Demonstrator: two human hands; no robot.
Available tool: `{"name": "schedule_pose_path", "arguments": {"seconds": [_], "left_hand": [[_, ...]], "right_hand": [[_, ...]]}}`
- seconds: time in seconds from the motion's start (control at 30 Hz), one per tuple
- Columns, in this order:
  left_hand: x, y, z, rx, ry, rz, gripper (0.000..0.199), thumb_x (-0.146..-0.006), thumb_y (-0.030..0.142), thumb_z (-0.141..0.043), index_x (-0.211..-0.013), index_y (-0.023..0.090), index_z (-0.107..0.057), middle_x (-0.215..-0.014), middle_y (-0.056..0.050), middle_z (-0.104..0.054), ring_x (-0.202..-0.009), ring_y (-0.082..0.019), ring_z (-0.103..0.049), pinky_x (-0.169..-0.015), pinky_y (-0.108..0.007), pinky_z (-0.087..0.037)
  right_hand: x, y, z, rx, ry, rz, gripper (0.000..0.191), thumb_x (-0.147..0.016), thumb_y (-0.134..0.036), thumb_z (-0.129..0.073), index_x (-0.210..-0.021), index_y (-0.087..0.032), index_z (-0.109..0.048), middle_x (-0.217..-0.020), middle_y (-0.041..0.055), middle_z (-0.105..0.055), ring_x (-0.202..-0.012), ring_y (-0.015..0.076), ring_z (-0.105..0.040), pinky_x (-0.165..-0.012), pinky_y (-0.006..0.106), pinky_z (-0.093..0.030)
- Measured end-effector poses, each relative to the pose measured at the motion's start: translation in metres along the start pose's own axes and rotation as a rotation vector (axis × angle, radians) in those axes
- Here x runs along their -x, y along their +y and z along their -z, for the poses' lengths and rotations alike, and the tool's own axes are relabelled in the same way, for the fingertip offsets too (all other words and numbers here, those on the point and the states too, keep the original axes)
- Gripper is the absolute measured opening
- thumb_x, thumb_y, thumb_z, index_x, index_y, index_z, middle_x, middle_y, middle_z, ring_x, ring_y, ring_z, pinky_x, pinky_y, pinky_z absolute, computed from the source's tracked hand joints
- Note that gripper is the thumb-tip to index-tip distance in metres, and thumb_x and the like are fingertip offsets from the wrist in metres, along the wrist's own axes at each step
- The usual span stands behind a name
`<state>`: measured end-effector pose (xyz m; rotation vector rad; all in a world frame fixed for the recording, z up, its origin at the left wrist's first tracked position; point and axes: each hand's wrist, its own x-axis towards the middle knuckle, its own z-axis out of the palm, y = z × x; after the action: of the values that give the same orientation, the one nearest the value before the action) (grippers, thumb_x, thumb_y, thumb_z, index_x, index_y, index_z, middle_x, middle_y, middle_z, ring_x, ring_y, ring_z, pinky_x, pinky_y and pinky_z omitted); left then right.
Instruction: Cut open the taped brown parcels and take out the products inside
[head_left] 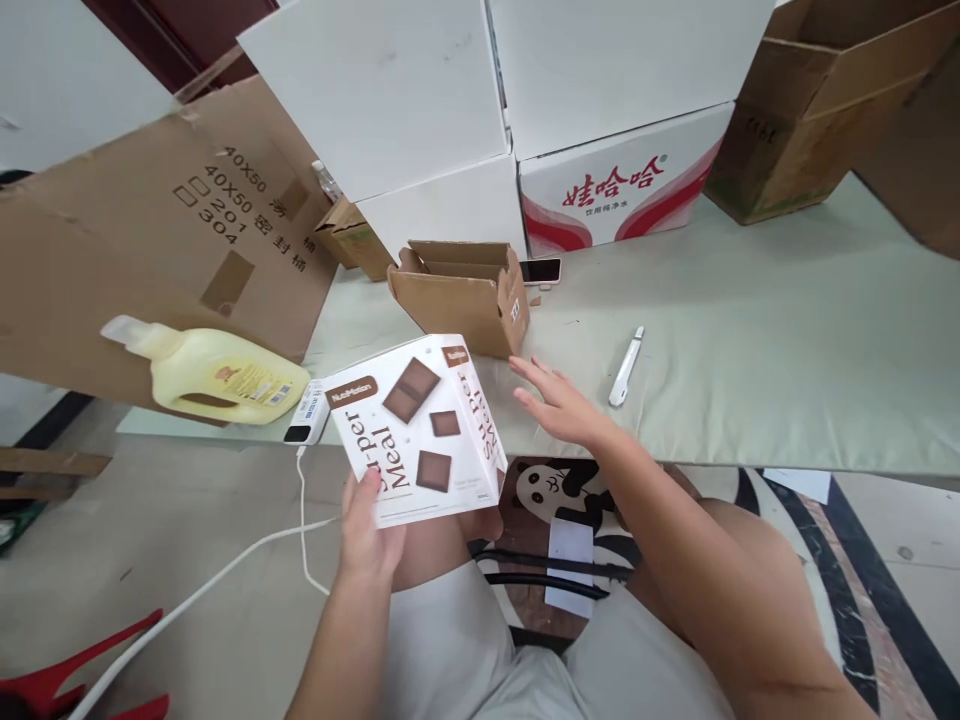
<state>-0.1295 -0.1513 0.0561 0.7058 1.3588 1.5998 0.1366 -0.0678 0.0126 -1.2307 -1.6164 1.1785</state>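
A white box with brown chocolate pictures (416, 430) is gripped at its lower left corner by my left hand (371, 525), thumb across the front. It is tilted and held over the table's front edge. My right hand (559, 400) is open with fingers stretched out, to the right of the white box and apart from it. Just beyond both hands stands a small brown cardboard box (465, 300), its top open. A white utility knife (627, 367) lies on the table to the right of my right hand.
A yellow detergent bottle (225, 375) lies at the left beside a white power bank (309, 412) with a cable. White cartons (615, 190) and a phone (541, 271) are at the back of the green-covered table (787, 340). A large brown carton (795, 120) stands back right.
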Motion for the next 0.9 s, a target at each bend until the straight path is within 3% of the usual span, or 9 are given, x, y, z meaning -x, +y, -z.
{"name": "schedule_pose_path", "arguments": {"seconds": [0.07,0.13,0.23,0.3,0.37,0.43,0.57,0.7,0.9], "left_hand": [[-0.001,-0.002,0.001,-0.032,-0.005,0.012,0.061,-0.054,0.053,-0.097,-0.103,0.023,-0.076,-0.104,-0.006,-0.082,-0.1,-0.029,-0.077,-0.097,-0.044,-0.062],[0.0,-0.009,-0.001,-0.056,-0.035,0.024,0.064,-0.055,0.052,-0.098,-0.106,0.022,-0.074,-0.105,-0.006,-0.081,-0.095,-0.026,-0.077,-0.091,-0.041,-0.063],[0.004,-0.029,-0.011,-0.092,-0.125,0.034,0.065,-0.063,0.053,-0.095,-0.115,0.025,-0.068,-0.113,-0.006,-0.078,-0.103,-0.024,-0.074,-0.088,-0.035,-0.061],[0.005,-0.046,-0.021,-0.145,-0.203,0.036,0.063,-0.072,0.055,-0.089,-0.122,0.027,-0.064,-0.122,-0.006,-0.076,-0.114,-0.024,-0.071,-0.093,-0.034,-0.059],[0.004,-0.06,-0.033,-0.21,-0.289,0.058,0.058,-0.08,0.058,-0.081,-0.125,0.027,-0.062,-0.129,-0.007,-0.073,-0.121,-0.025,-0.068,-0.099,-0.037,-0.057],[-0.001,-0.07,-0.046,-0.249,-0.374,0.086,0.054,-0.084,0.058,-0.076,-0.124,0.025,-0.062,-0.131,-0.009,-0.072,-0.122,-0.026,-0.067,-0.101,-0.039,-0.056],[-0.017,-0.078,-0.071,-0.247,-0.499,0.052,0.053,-0.082,0.058,-0.077,-0.117,0.02,-0.063,-0.126,-0.013,-0.073,-0.12,-0.028,-0.068,-0.1,-0.04,-0.057],[-0.031,-0.083,-0.083,-0.225,-0.543,0.048,0.055,-0.08,0.059,-0.079,-0.116,0.02,-0.063,-0.121,-0.013,-0.075,-0.114,-0.027,-0.069,-0.098,-0.039,-0.057],[-0.04,-0.093,-0.074,-0.176,-0.546,0.072,0.054,-0.081,0.057,-0.079,-0.113,0.016,-0.063,-0.114,-0.016,-0.076,-0.108,-0.029,-0.072,-0.091,-0.041,-0.059]], "right_hand": [[0.006,-0.001,-0.003,-0.146,-0.055,-0.05,0.065,-0.098,-0.069,-0.041,-0.149,-0.03,-0.053,-0.158,0.0089,-0.054,-0.158,0.0327,-0.035,-0.13,0.063,-0.024],[0.014,-0.003,-0.004,-0.295,-0.106,-0.051,0.072,-0.096,-0.076,-0.039,-0.151,-0.031,-0.049,-0.156,0.0095,-0.055,-0.151,0.0309,-0.046,-0.127,0.059,-0.034],[0.029,-0.002,-0.004,-0.363,-0.243,-0.014,0.091,-0.089,-0.076,-0.057,-0.163,-0.031,-0.031,-0.156,0.0117,-0.055,-0.141,0.0333,-0.056,-0.117,0.059,-0.047],[0.039,0.002,-0.003,-0.302,-0.265,-0.01,0.102,-0.084,-0.068,-0.071,-0.166,-0.031,-0.023,-0.155,0.0112,-0.055,-0.139,0.0344,-0.057,-0.116,0.058,-0.049],[0.05,0.008,-0.003,-0.222,-0.183,-0.025,0.102,-0.083,-0.061,-0.075,-0.166,-0.032,-0.023,-0.155,0.0098,-0.056,-0.14,0.0345,-0.057,-0.12,0.058,-0.045],[0.06,0.014,-0.003,-0.175,-0.011,-0.062,0.099,-0.084,-0.059,-0.074,-0.165,-0.031,-0.026,-0.156,0.01,-0.055,-0.141,0.0344,-0.055,-0.122,0.059,-0.042],[0.073,0.021,-0.006,-0.156,0.296,-0.138,0.098,-0.084,-0.063,-0.072,-0.164,-0.027,-0.029,-0.149,0.0134,-0.06,-0.137,0.0339,-0.058,-0.115,0.057,-0.049],[0.075,0.021,-0.012,-0.14,0.359,-0.115,0.094,-0.085,-0.068,-0.067,-0.162,-0.027,-0.033,-0.14,0.0117,-0.066,-0.13,0.0309,-0.063,-0.108,0.053,-0.055],[0.074,0.014,-0.018,-0.086,0.353,-0.128,0.094,-0.086,-0.072,-0.062,-0.162,-0.025,-0.033,-0.136,0.0116,-0.068,-0.127,0.0293,-0.064,-0.108,0.051,-0.054]]}}
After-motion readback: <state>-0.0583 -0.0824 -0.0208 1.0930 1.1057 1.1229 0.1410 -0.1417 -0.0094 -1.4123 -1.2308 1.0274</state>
